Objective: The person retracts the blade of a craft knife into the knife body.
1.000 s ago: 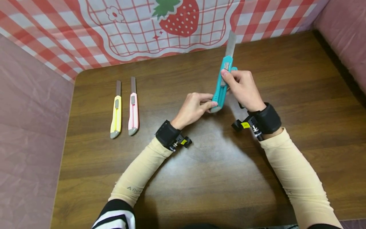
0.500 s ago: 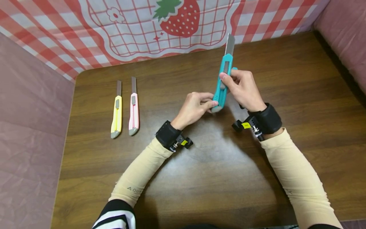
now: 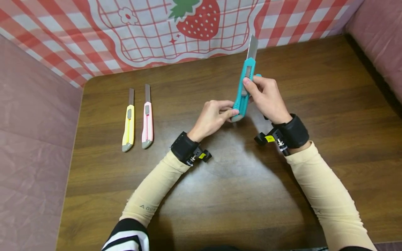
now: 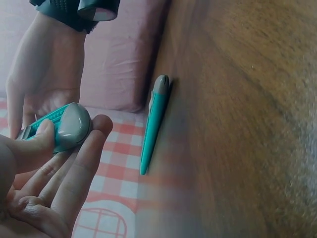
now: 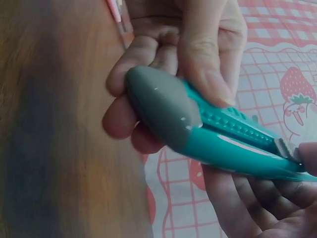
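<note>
The worktop (image 3: 220,195), in dark wood grain, fills most of the head view. Behind its far edge hangs a red-and-white gingham cloth (image 3: 150,35) printed with a large strawberry, and pink fabric (image 3: 34,146) flanks the worktop on both sides. Cream arm sleeves, the left sleeve (image 3: 157,188) and the right sleeve (image 3: 326,195), reach up to black wristbands (image 3: 184,145) that carry small cameras.

The person's left hand (image 3: 211,118) keeps a narrow grip, thumb and fingers pinching the near end of a large teal utility knife (image 3: 240,101). The right hand (image 3: 270,97) grips the same knife around its middle. The knife is raised above the worktop, to the right of centre, tilted with its tip pointing away from the person.

A second teal utility knife (image 4: 156,119) lies on the worktop, mostly hidden behind the right hand in the head view. To the left, well apart from the hands, a yellow utility knife (image 3: 128,125) and a pink utility knife (image 3: 147,125) lie side by side, blades extended.

On the held knife, the steel blade (image 3: 252,48) is out, the grey end cap (image 5: 161,104) sits at the left fingers, and the right thumb touches the small grey slider (image 5: 286,148).
</note>
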A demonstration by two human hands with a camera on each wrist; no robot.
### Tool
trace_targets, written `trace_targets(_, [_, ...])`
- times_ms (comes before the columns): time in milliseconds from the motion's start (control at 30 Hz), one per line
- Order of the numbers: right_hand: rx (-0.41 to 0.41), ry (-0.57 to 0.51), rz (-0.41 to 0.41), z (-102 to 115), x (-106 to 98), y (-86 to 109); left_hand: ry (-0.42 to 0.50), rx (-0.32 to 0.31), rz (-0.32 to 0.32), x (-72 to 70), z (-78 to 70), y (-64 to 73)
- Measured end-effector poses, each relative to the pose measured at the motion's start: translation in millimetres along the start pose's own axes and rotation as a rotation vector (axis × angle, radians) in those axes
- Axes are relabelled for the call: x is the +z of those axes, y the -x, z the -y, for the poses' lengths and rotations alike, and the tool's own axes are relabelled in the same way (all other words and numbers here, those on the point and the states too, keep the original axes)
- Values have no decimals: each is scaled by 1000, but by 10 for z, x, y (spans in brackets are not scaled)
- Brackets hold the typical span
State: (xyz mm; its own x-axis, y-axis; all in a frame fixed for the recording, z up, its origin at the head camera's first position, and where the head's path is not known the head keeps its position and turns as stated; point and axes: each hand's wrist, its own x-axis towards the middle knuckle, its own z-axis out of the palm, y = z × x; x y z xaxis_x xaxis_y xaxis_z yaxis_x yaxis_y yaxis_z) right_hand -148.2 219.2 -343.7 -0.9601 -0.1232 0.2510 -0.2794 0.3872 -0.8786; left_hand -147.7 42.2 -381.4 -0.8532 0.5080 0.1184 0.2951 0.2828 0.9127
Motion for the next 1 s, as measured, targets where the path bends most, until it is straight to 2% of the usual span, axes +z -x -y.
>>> trace_targets(267, [-18,13,10,-2,-24,-7,-17,-19,-6,12,-20,5])
trace_targets(500, [-47,15,67,316,-20,63,5,-18,-18,-8,-43,9])
trace_targets(567, [-51,29,65,342,-14,70,6,-19,-21,-16,-46,8])
trace_targets(700, [-22,4,57,311,-17,59,24,-10,-20,-23,-46,1])
trace_targets(833, [18,-51,53,191,-33,32,32,26,-32,-32,-33,-15])
trace_targets(1000, [3,-85,57,137,-41,20,57,31,-60,-54,-35,-21])
